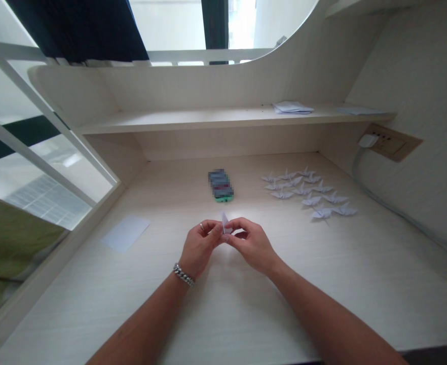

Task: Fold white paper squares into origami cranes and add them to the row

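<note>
A small folded piece of white paper (pixel 224 219) stands up between my two hands, just above the middle of the desk. My left hand (pixel 199 246), with a ring and a chain bracelet at the wrist, pinches its left side. From the right, my right hand (pixel 252 244) grips the paper between thumb and fingers. The fingers cover its lower part, so its full shape is hidden. To the right lie several folded paper cranes (pixel 302 189) in loose rows. A flat white paper sheet (pixel 125 233) rests at the left.
Beyond my hands lies a phone-like object (pixel 221 186) with a blurred face and green edge. A shelf (pixel 193 122) crosses the back and carries a paper stack (pixel 292 107). On the right wall, a plugged-in cable (pixel 383 203) hangs from a socket (pixel 393 143). White rails (pixel 37 152) border the left.
</note>
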Motion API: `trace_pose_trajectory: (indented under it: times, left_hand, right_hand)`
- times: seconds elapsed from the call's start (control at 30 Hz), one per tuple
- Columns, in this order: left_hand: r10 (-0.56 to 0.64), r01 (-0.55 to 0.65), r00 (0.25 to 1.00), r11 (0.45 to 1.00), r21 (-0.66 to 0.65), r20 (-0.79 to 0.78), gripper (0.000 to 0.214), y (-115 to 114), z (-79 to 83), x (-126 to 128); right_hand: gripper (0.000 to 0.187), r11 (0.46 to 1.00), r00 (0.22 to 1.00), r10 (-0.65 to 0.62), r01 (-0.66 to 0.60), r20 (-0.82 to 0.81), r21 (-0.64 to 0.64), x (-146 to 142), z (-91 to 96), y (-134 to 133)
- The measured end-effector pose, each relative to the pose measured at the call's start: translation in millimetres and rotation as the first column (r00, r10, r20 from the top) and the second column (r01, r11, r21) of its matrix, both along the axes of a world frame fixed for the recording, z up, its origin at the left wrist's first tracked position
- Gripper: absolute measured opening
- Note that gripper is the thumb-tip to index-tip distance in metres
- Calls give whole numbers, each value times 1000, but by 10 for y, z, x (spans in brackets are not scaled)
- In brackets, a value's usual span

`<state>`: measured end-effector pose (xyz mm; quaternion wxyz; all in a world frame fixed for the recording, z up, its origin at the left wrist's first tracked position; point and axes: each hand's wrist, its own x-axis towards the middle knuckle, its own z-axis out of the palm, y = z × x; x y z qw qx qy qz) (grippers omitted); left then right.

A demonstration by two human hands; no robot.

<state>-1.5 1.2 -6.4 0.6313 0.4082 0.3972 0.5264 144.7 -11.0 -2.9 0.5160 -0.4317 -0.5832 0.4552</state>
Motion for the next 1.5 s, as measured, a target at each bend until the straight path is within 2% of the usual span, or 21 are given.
trace_pose_trajectory:
  times: [0.1,0.2,0.33,0.47,0.57,0.7,0.93,1.13,1.3,1.5]
  left_hand:
    - [46,-45,997,999,15,-58,31,-2,12,-10]
    - [110,-83,967,989,125,-229,27,-11,23,-20]
    - [132,-33,918,965,261,-374,18,-42,44,-7]
    - [88,12,923,966,257,-374,15,-62,24,13]
    - [133,-44,933,964,262,-333,16,-56,-6,14]
    - [167,-87,939,962,260,-301,18,-50,-6,14]
    - [151,-50,927,957,286,-343,16,-61,-34,10]
    - [156,-24,905,947,320,-395,19,-70,-61,-8]
    - [133,28,885,941,336,-447,21,-82,-64,8]
    - [18,108,853,972,210,-521,19,-68,-50,1]
  right_hand:
    - [20,999,999,4,-6,-52,-38,9,-39,24]
    - [14,999,998,-23,20,-59,-49,9,-86,53]
    - [17,996,994,-51,44,-98,-80,-2,-127,82]
    - [19,994,989,-86,77,-124,-74,-8,-124,87]
    - [19,994,986,-79,67,-146,-84,-21,-117,79]
    - [28,991,977,-41,13,-207,-133,-37,-145,84]
    - [19,990,988,-56,36,-142,-139,-24,-218,119]
    - [18,991,989,-24,4,-148,-137,-7,-199,113]
    - [16,994,997,-41,34,-69,-102,7,-170,104]
    - [17,990,989,-104,93,-104,-103,-10,-169,114]
